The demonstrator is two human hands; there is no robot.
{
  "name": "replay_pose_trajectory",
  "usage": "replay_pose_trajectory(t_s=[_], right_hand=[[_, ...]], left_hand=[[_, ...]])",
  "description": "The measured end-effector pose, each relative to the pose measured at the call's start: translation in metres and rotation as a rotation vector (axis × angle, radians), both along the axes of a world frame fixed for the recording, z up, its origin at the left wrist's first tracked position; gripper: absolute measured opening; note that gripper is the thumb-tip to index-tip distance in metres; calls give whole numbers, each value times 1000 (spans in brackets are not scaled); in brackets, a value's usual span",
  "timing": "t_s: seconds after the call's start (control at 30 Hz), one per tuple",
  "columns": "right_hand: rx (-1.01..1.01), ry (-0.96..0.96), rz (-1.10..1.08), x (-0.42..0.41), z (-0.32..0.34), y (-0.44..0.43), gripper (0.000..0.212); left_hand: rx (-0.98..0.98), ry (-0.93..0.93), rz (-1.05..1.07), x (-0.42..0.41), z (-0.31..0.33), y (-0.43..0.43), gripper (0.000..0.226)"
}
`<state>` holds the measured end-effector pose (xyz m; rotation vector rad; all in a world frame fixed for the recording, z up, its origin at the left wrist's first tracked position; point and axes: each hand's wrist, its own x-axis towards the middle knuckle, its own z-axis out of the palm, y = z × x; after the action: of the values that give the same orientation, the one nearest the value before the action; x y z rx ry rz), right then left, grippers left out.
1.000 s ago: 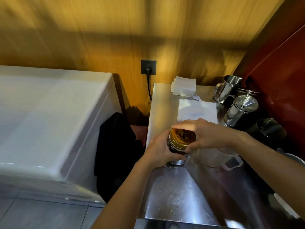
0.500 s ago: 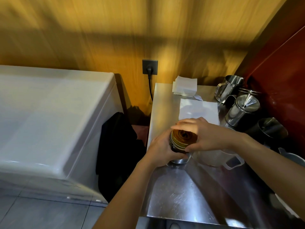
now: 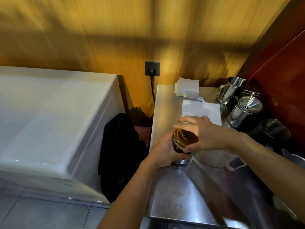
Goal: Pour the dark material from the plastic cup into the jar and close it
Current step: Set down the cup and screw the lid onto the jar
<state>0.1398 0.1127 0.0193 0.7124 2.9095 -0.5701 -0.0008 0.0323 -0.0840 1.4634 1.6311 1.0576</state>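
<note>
A jar [image 3: 179,148] with dark contents stands on the steel counter [image 3: 178,200] near its left edge. A gold lid [image 3: 185,138] sits on top of the jar. My left hand [image 3: 163,150] wraps the jar's side from the left. My right hand [image 3: 203,133] grips the lid's rim from above and the right, fingers curled around it. Directly right of the jar, a clear plastic cup with a handle [image 3: 217,158] stands partly hidden under my right wrist.
White napkins [image 3: 202,109] and a napkin stack [image 3: 187,87] lie behind the jar. Steel pitchers [image 3: 231,91], a lidded steel pot [image 3: 245,111] and a dark cup [image 3: 272,129] crowd the right edge by a red wall. A white chest freezer [image 3: 49,121] stands left.
My right hand has turned on the lid, its fingers shifting round the rim. The jar and my left hand stay in place.
</note>
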Motion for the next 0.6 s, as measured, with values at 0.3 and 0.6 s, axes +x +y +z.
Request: replay_pose_trajectory(t_s=[0.3,0.6], right_hand=[[375,-66,-234,-10,-11,-9,79],[64,12,32,2,-5,-3,60]], left_hand=[[-5,-17,-20,0,-2,1,78],[9,-46,-44,0,-6,4,81]])
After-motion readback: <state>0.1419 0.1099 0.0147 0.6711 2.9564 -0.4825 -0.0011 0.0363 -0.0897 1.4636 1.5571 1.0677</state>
